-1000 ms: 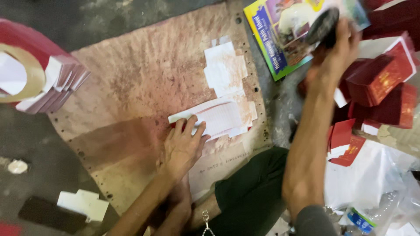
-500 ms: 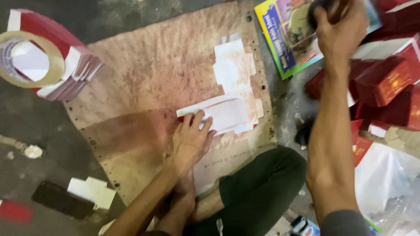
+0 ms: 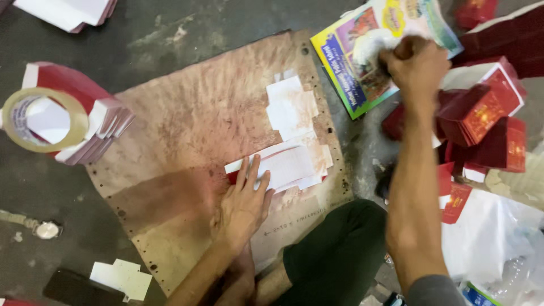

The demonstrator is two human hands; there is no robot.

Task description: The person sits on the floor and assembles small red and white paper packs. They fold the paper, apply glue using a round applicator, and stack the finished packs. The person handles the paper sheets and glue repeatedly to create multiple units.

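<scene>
The left hand (image 3: 245, 204) lies flat, fingers spread and loose, pressing on the near end of a folded white card sheet (image 3: 281, 166) whose red underside shows at its lower edge; it grips nothing. That sheet rests on a stained brown cardboard mat (image 3: 187, 141) spread over the dark floor (image 3: 170, 28), and other white paper pieces (image 3: 292, 106) lie on the mat just beyond it. The right hand (image 3: 415, 63) is raised well apart from the left, clenched into a fist over a colourful printed booklet (image 3: 351, 62) that lies off the mat's far right corner; something dark seems to sit inside the fist, but the blur there makes it hard to tell what it is. To the right of that arm, red folded boxes (image 3: 481, 119) are heaped together, with a white plastic bag (image 3: 493, 238) near them. At the left, a roll of tape (image 3: 42, 118) rests on a fanned stack of red and white flat cartons (image 3: 93, 122). A dark phone-like slab (image 3: 68, 288) and small white scraps (image 3: 122, 277) lie near the mat's lower left corner
</scene>
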